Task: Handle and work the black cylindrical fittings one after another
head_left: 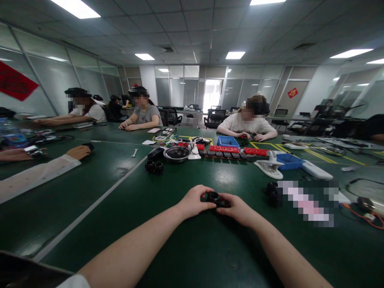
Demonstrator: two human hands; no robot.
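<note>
Just above the green tabletop, in front of me, is a small black camera-like device (214, 196) with a round, lens-like ring facing up. From the left, my left hand (196, 202) grips it, thumb in front and fingers behind. My right hand (237, 208) closes on its right end, the thumb along the near side. Fingers cover much of the device, so its exact kind is unclear. Black round parts (154, 167) lie farther off to the left, and another black cluster (272, 194) sits to the right.
Mid-table are a metal bowl (177, 154), red power strips (224, 149), blue bins (289, 161) and a white clamp-like stand (270, 168). A wrench (135, 153) lies to the left. A co-worker's sleeved arm (45, 172) reaches in at left; other people sit across the table.
</note>
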